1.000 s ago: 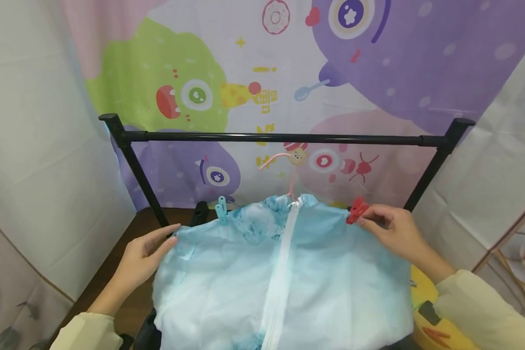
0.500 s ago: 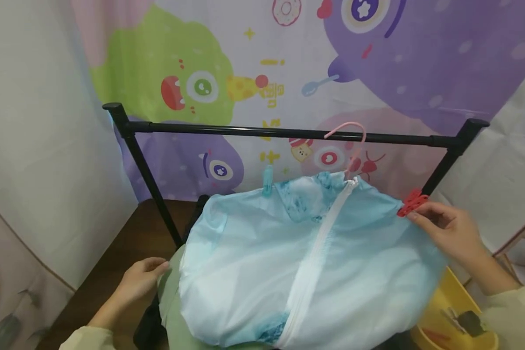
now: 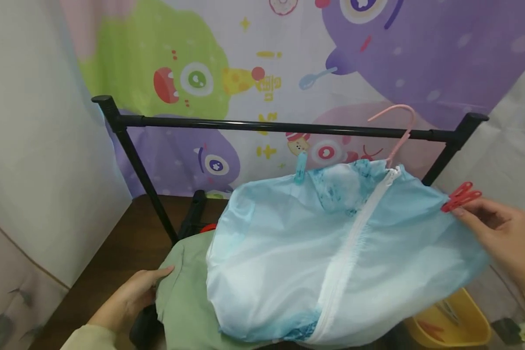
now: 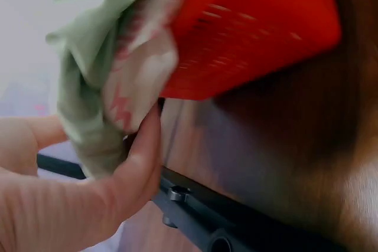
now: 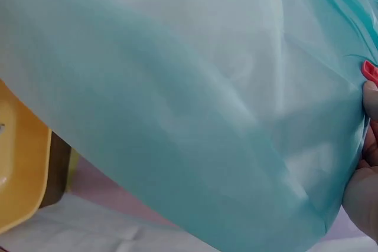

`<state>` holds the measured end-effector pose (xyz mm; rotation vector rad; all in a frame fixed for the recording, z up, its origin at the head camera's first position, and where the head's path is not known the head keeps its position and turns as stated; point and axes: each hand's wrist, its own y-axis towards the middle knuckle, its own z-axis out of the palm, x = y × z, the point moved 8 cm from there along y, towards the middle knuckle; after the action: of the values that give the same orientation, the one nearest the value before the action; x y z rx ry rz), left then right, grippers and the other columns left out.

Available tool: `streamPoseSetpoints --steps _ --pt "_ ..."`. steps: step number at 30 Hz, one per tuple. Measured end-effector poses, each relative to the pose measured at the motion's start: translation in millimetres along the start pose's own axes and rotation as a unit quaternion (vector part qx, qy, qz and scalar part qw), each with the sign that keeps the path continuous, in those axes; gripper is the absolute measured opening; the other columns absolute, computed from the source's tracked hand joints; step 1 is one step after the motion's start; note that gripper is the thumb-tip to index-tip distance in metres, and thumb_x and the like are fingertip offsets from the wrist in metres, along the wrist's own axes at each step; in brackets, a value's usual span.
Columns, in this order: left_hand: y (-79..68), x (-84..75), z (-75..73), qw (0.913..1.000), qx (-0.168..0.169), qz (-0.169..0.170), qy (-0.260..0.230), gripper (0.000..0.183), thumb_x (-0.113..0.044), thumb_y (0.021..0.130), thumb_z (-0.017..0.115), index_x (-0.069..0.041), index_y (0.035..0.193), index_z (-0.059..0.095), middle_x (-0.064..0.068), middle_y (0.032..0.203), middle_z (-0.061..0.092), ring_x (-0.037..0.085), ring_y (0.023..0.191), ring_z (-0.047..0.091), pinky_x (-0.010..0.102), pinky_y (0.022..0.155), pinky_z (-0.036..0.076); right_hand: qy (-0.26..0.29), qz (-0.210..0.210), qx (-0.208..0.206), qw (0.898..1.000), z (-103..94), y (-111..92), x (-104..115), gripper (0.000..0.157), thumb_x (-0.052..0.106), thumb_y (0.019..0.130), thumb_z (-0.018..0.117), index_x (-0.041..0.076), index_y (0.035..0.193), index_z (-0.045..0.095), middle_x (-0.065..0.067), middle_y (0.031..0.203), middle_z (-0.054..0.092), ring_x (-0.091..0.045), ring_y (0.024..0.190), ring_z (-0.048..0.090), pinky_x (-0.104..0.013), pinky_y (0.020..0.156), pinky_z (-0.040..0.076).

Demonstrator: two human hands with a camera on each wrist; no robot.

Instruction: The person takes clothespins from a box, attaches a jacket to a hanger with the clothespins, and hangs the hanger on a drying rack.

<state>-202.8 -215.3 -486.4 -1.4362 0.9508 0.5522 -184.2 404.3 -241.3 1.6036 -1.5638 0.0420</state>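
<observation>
A light blue zip-up jacket (image 3: pixel 284 243) hangs tilted on a pink hanger (image 3: pixel 406 133), whose hook overlaps the rack's bar in the head view. My right hand (image 3: pixel 505 233) pinches the jacket's shoulder, right by a red clothespin (image 3: pixel 459 197). On the other shoulder sits a teal clothespin (image 3: pixel 301 167). To the left, my left hand (image 3: pixel 129 296) grips the edge of a green garment (image 3: pixel 185 287), partly hidden under the jacket. In the left wrist view, thumb and fingers pinch the green cloth (image 4: pixel 88 75), and a pale patch with red print shows beside it.
A black clothes rack (image 3: pixel 245 125) stands on the dark wooden surface (image 3: pixel 118 257). A red basket (image 4: pixel 260 28) with slots is behind the green cloth. At the lower right is a yellow container (image 3: pixel 474 321) with small items in it.
My right hand has carried the jacket and hanger to the right, the hook rising to the bar's height. My left hand has left the jacket's shoulder, moved down and taken hold of the green garment.
</observation>
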Motion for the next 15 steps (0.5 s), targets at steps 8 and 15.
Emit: streamPoseSetpoints --steps 8,15 --pt "-7.2 11.0 34.0 0.9524 0.243 -0.023 -0.182 0.064 -0.044 0.103 0.034 0.004 0.140 0.011 -0.002 0.103 0.059 0.010 0.095 0.061 0.029 0.085 0.055 0.024 0.010 0.007 1.000 -8.1 -1.8 0.6 0.017 0.010 0.092 0.063 0.024 0.083 0.062 0.033 0.076 0.053 0.009 0.064 0.049 -0.005 0.054 0.041" --pt "-12.4 11.6 42.5 0.9180 0.290 -0.046 -0.266 0.038 -0.045 0.104 0.031 -0.014 0.111 0.051 -0.005 0.100 0.064 0.007 0.096 0.061 0.025 0.089 0.052 -0.028 0.021 0.017 0.999 -10.3 7.5 7.1 0.023 0.018 0.095 0.060 -0.005 0.095 0.063 0.038 0.076 0.047 0.011 0.063 0.045 -0.001 0.055 0.040"
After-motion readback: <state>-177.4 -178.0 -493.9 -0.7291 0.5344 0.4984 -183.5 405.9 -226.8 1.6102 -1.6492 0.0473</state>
